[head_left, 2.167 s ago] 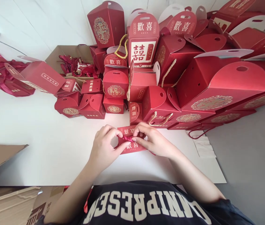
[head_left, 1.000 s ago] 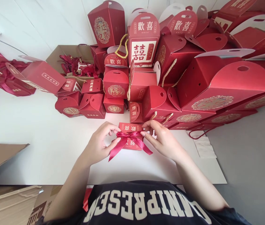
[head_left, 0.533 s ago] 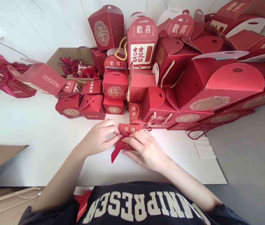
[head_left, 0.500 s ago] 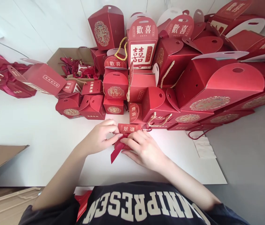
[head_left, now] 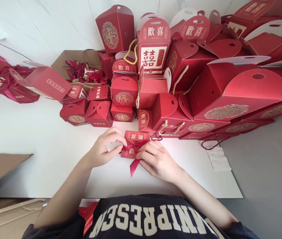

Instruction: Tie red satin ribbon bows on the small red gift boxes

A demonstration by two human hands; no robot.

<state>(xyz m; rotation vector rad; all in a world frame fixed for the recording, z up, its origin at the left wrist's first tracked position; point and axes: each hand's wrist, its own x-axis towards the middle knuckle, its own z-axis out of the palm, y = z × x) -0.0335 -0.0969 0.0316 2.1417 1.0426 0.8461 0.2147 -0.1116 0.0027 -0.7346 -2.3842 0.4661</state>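
A small red gift box (head_left: 130, 153) with gold characters stands on the white table, directly before me. Across its top lies a dark red ribbon (head_left: 136, 144), gathered in what looks like a bow or knot, with one tail hanging toward me. On the box's left side, my left hand (head_left: 107, 146) pinches a loop of the ribbon between thumb and fingertips. My right hand (head_left: 155, 156) is at the right side with its fingers closed on the ribbon near the hanging tail. The fingers partly cover the box's right side.
Stacked red gift boxes (head_left: 124, 91) fill the back and right of the table (head_left: 63, 159). An open cardboard carton (head_left: 61, 61) holds ribbons and small boxes. More ribboned boxes (head_left: 18, 91) stand at the far left, and a cardboard flap (head_left: 3, 166) juts in at the near left.
My hands have moved apart, drawing the ribbon outward across the box. The hanging tail has shifted right with my right hand, and more of the box's front now shows.
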